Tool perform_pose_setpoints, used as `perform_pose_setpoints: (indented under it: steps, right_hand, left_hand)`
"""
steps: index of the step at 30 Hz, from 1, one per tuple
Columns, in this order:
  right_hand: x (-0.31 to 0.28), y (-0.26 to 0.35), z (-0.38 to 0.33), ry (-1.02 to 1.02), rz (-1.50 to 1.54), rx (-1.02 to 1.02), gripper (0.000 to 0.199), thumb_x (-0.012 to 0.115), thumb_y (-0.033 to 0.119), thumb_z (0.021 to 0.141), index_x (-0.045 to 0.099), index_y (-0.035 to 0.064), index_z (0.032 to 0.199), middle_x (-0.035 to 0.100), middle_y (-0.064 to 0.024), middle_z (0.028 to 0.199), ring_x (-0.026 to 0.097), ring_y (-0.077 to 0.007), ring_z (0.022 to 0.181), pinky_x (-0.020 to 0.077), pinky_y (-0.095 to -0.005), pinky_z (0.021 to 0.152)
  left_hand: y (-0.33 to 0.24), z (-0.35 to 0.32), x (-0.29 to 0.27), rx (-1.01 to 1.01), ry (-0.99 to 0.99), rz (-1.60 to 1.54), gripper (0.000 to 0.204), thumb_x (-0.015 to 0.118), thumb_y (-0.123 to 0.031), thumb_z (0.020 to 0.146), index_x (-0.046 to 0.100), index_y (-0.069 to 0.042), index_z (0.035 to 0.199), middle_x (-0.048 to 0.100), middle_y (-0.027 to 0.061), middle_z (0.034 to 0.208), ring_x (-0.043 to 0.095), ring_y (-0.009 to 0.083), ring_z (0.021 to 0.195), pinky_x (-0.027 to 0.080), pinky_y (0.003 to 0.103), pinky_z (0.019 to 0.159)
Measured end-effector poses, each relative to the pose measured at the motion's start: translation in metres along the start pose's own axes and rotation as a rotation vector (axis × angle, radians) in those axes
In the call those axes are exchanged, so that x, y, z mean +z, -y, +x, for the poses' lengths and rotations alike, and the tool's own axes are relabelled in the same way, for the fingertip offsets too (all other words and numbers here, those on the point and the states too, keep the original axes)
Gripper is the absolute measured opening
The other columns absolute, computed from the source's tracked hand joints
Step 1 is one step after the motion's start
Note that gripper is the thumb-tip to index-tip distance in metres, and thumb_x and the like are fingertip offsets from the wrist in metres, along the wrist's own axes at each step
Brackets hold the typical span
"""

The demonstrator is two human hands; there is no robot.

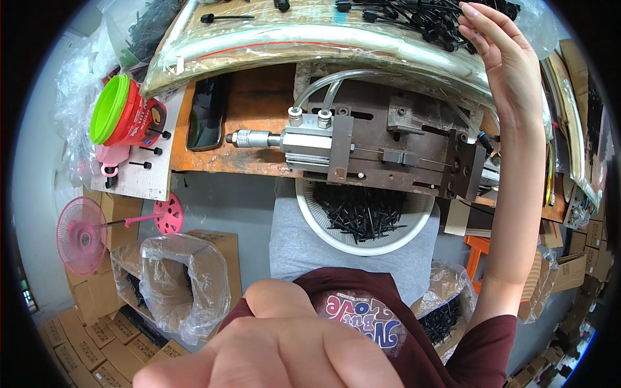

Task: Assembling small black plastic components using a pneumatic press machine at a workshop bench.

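Observation:
At the upper right, my right hand reaches over a pile of black plastic parts with thin stems and knobbed heads. Its fingers are bent and apart, and nothing shows between them. Very large and close, my left hand fills the bottom middle; its fingers run out of the picture, so their closure is hidden. Between the hands stands a metal bench fixture with an air cylinder, clear hoses and a dark slotted plate. Below it, a white basket full of similar black parts sits on my lap.
Left of the fixture lie a dark phone and a red tub with a green rim. A pink fan and a plastic-lined carton stand lower left. Another lined box holds black parts by my right side.

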State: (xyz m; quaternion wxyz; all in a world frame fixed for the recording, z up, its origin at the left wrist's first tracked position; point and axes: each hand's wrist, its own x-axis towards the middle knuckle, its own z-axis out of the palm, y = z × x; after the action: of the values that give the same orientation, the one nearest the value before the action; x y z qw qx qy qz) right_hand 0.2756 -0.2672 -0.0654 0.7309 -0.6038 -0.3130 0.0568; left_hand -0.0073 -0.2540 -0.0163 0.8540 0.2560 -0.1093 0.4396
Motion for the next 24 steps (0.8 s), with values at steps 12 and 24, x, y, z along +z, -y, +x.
perform_pose_setpoints:
  steps: [12,24]
  right_hand:
    - [-0.029,0.017,-0.033,0.113,0.071,0.054,0.021,0.066,0.006,0.089,0.065,-0.0055,0.107,0.069,-0.0115,0.102,0.064,-0.0125,0.083,0.0515,-0.0229,0.078]
    - [-0.017,0.021,-0.156,0.401,0.099,0.423,0.025,0.072,-0.008,0.081,0.065,-0.0043,0.105,0.063,-0.0088,0.103,0.063,-0.0093,0.084,0.0538,-0.0208,0.072]
  left_hand:
    - [0.035,-0.008,-0.101,-0.014,0.051,0.691,0.025,0.070,0.000,0.078,0.053,-0.005,0.097,0.056,0.0128,0.099,0.055,0.0221,0.089,0.044,0.032,0.080]
    - [0.058,-0.013,-0.115,-0.296,0.528,1.547,0.025,0.065,-0.003,0.086,0.057,0.000,0.109,0.067,0.0183,0.097,0.067,0.0348,0.086,0.053,0.041,0.072]
